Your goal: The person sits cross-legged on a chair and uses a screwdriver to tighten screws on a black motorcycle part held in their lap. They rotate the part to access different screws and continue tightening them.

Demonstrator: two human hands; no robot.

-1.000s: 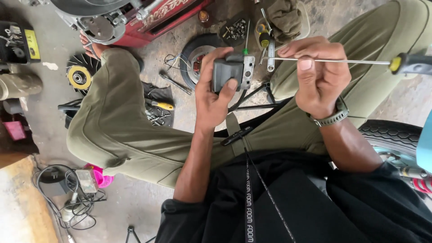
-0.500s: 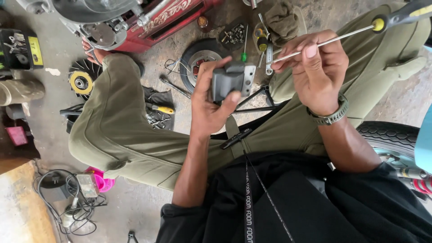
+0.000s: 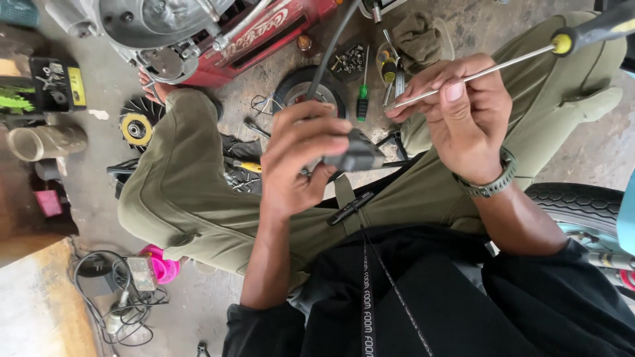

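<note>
Seemingly stiff and light, the dark grey part point(image 3: 354, 153) sits clamped in my left hand point(image 3: 297, 162), while my right hand point(image 3: 463, 116) pinches the slim screwdriver point(image 3: 503, 63) shaft just beside it.

From my remote seat I found little of that kind in the shot. A red panel point(image 3: 264, 33) lay at the top, left of centre, and carried a white script marking along its length. At the far left edge a black case point(image 3: 56, 82) sat on the floor with a narrow yellow label point(image 3: 77, 86) upright on its right side, dark print on it too small for me to make out. Just left of that, a dark patch bore a bright green printed mark point(image 3: 16, 104). Down the front of the black garment ran a black strap point(image 3: 367, 311) with repeating white lettering. I saw no screens or signs.
</note>
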